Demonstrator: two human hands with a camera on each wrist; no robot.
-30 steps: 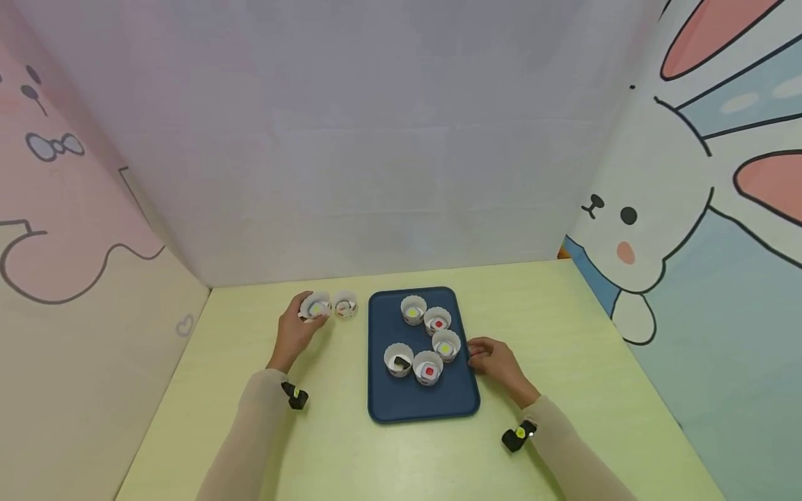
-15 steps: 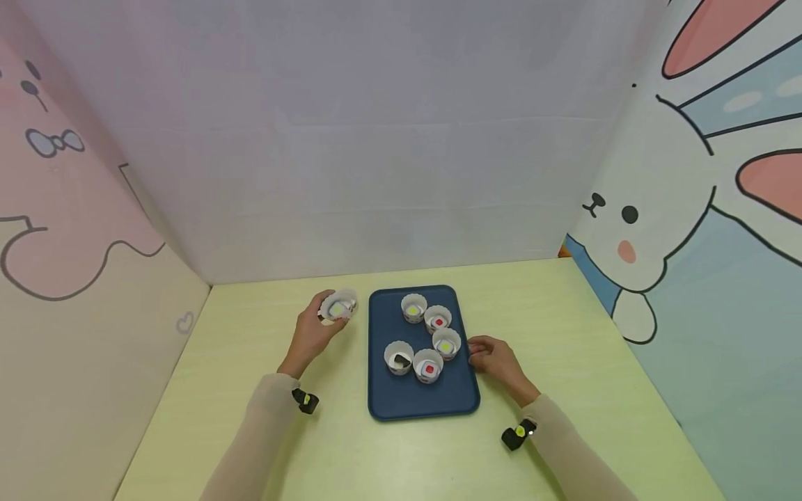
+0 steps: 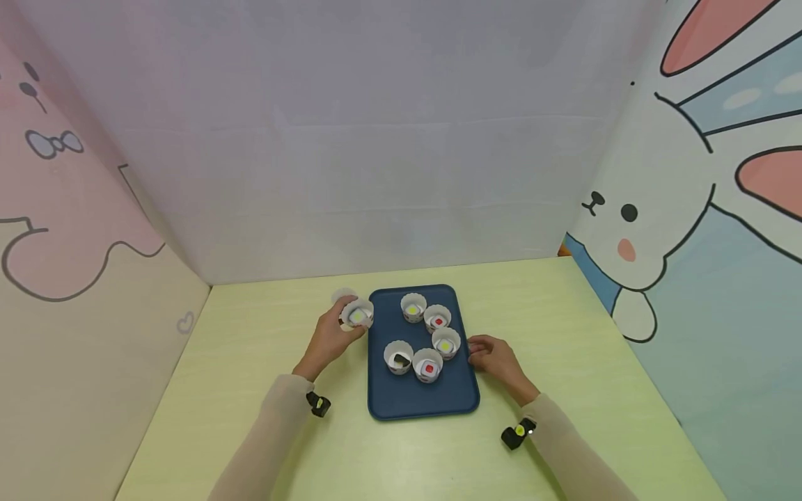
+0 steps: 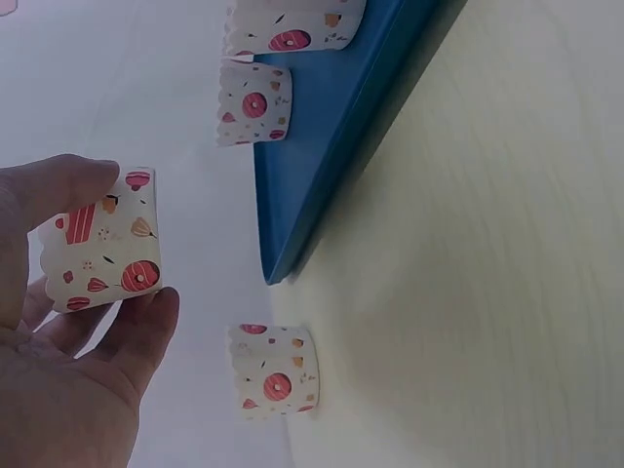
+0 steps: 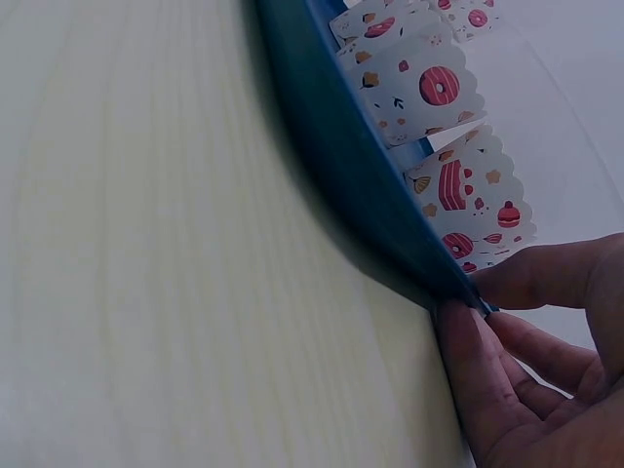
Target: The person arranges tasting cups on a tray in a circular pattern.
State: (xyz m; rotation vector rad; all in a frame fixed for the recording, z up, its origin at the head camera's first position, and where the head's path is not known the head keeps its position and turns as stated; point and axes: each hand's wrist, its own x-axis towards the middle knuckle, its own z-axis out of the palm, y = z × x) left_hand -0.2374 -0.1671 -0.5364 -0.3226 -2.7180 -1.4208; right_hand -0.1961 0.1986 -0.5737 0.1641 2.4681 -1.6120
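My left hand (image 3: 328, 339) grips a white paper baking cup (image 3: 358, 315) between thumb and fingers, raised just off the tray's left edge. Inside that cup shows something white with a yellow spot. In the left wrist view, red doughnut and cake prints cover the held cup (image 4: 109, 242). A dark blue tray (image 3: 422, 405) lies on the table, bearing several similar cups. Its right rim (image 5: 450, 275) is pinched by my right hand (image 3: 500, 363), thumb on one side and fingers on the other. Behind the left hand stands another cup (image 3: 342, 294), partly hidden.
On the tray, one cup (image 3: 398, 358) contains a dark piece; another cup (image 3: 428, 366) has a red spot on its white content. The cups stand in the tray's middle and back right. A pale wall (image 3: 376, 174) rises behind the table (image 3: 263, 306).
My left hand has carried its cup rightward, past the cup standing on the table, to the tray's left edge. My right hand has stayed at the tray's right rim.
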